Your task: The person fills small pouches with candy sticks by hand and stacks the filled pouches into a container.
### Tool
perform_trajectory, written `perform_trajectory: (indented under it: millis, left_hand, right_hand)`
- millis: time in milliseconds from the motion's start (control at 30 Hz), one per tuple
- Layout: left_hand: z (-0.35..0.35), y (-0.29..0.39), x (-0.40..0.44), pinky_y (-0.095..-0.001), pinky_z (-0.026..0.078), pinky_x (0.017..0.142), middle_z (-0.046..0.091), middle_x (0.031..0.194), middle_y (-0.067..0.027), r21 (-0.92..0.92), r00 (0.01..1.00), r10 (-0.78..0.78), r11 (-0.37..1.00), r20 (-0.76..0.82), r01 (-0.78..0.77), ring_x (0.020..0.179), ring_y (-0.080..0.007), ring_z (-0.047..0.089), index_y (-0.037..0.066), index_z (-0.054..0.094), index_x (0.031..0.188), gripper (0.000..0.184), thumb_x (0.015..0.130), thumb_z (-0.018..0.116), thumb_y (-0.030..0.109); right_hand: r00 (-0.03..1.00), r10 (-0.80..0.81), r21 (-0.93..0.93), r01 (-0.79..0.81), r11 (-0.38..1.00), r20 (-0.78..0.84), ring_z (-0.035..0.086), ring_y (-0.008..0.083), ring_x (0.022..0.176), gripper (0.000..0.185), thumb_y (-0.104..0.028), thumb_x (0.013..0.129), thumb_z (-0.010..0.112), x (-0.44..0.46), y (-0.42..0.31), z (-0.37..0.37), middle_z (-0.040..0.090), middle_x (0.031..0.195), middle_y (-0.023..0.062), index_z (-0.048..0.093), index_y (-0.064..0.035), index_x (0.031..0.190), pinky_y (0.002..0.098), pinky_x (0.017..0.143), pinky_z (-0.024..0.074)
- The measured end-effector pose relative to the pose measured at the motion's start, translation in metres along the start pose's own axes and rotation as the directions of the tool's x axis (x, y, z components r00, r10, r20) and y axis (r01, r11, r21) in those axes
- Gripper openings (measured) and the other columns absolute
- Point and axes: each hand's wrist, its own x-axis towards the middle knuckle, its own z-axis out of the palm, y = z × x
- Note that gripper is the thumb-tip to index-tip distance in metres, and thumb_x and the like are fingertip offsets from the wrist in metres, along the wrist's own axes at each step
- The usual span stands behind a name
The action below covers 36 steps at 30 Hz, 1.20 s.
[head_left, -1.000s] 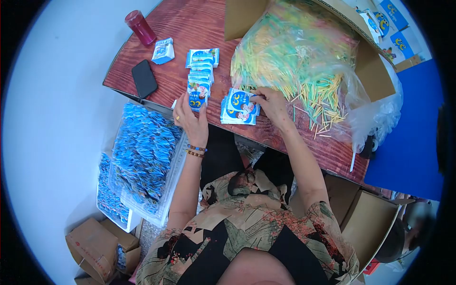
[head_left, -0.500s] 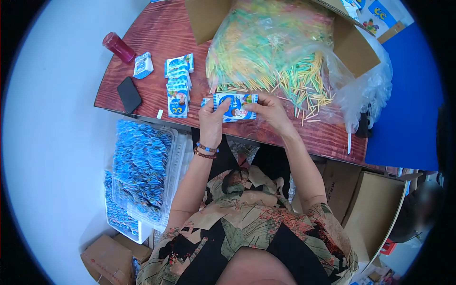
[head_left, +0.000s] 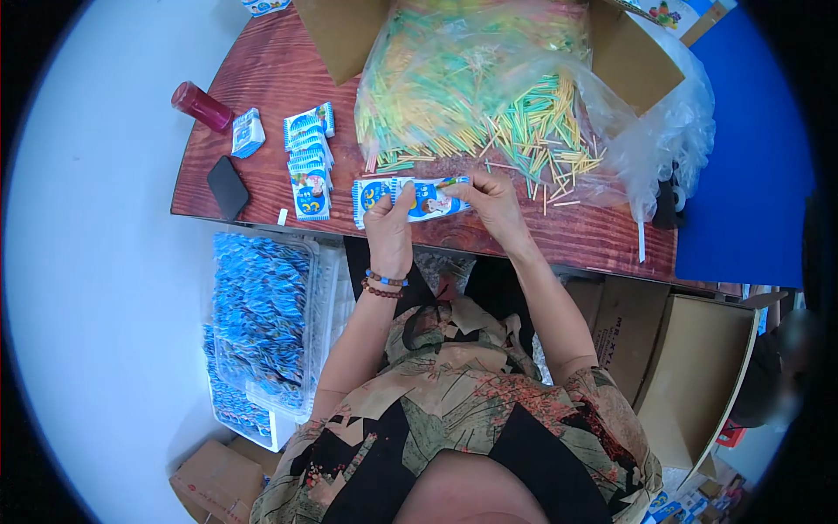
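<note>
A blue and white packet (head_left: 433, 206) is pinched between both hands near the table's front edge. My left hand (head_left: 390, 223) grips its left end, with the thumb on top. Its right end is between the fingers of my right hand (head_left: 491, 203). More packets (head_left: 371, 194) lie under and beside my left hand. To the left, an overlapping row of similar packets (head_left: 311, 193) runs up the wooden table (head_left: 262, 83). Behind my hands, yellow, green and pink sticks (head_left: 532, 140) spill from a clear plastic bag (head_left: 471, 65).
On the table's left are a black phone (head_left: 229, 188), a red-capped container (head_left: 202, 106) and an upright packet (head_left: 248, 132). Below the edge stands a clear bin (head_left: 312, 332) full of blue packets. An open cardboard box (head_left: 642, 57) surrounds the bag. Another box (head_left: 698, 380) is at lower right.
My left hand has left the row of packets and moved right to take hold of a packet with my right hand. The whole view has shifted, and the packets at my hands are now more spread.
</note>
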Motion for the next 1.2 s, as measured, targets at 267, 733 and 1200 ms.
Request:
perform_trajectory:
  millis: [267,733,1200]
  left_hand:
    - [0.01,0.006,-0.003,-0.029,0.052,0.073,0.067,0.094,-0.005,-0.208,0.978,-0.208,0.957,0.003,0.204,0.082,-0.013,0.065,0.004,0.065,0.096,0.011,0.089,0.064,0.013]
    - [0.032,-0.011,-0.013,-0.0275,0.048,0.065,0.068,0.088,-0.0039,-0.058,0.953,-0.281,0.956,0.112,0.289,0.077,-0.0118,0.063,0.007,0.066,0.09,0.02,0.093,0.061,0.026]
    - [0.012,-0.037,-0.016,-0.0323,0.052,0.075,0.067,0.089,-0.0058,-0.116,0.959,-0.262,0.955,0.105,0.273,0.083,-0.014,0.065,0.004,0.066,0.085,0.021,0.095,0.056,0.02]
  right_hand:
    - [0.981,-0.191,0.04,0.191,0.981,-0.025,0.054,0.0153,0.101,0.015,-0.01,0.081,0.07,-0.017,-0.036,-0.022,0.059,0.105,0.0051,0.065,-0.0031,0.093,0.0282,0.083,0.0444]
    - [0.871,-0.401,-0.349,0.484,0.802,0.284,0.046,0.0266,0.122,0.026,-0.015,0.077,0.072,-0.024,-0.035,-0.035,0.055,0.126,0.0113,0.07,-0.006,0.101,0.0385,0.102,0.0336]
    - [0.896,-0.192,-0.798,-0.238,0.554,-0.4,0.064,0.0358,0.087,0.022,-0.019,0.083,0.06,0.043,0.002,-0.222,0.067,0.09,0.0199,0.067,-0.0031,0.097,0.0413,0.078,0.0496]
